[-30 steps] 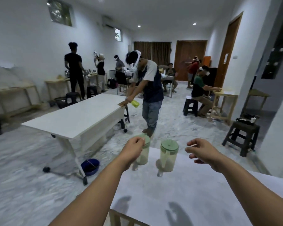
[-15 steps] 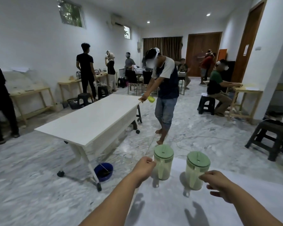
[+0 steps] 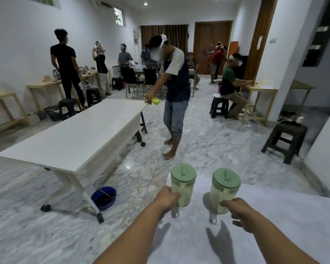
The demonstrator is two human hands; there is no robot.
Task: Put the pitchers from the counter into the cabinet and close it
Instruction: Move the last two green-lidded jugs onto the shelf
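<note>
Just two green-lidded pitchers (image 3: 183,184) (image 3: 225,190), two hands (image 3: 167,197) (image 3: 240,212).

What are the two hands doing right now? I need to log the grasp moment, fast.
Left hand: fingers curled around the left pitcher handle.
Right hand: fingers at the right pitcher; grip cannot be told.

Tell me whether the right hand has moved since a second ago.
Yes. The right hand has come in toward the right pitcher and now touches its near side; earlier it hovered apart, to that pitcher's right.
</note>
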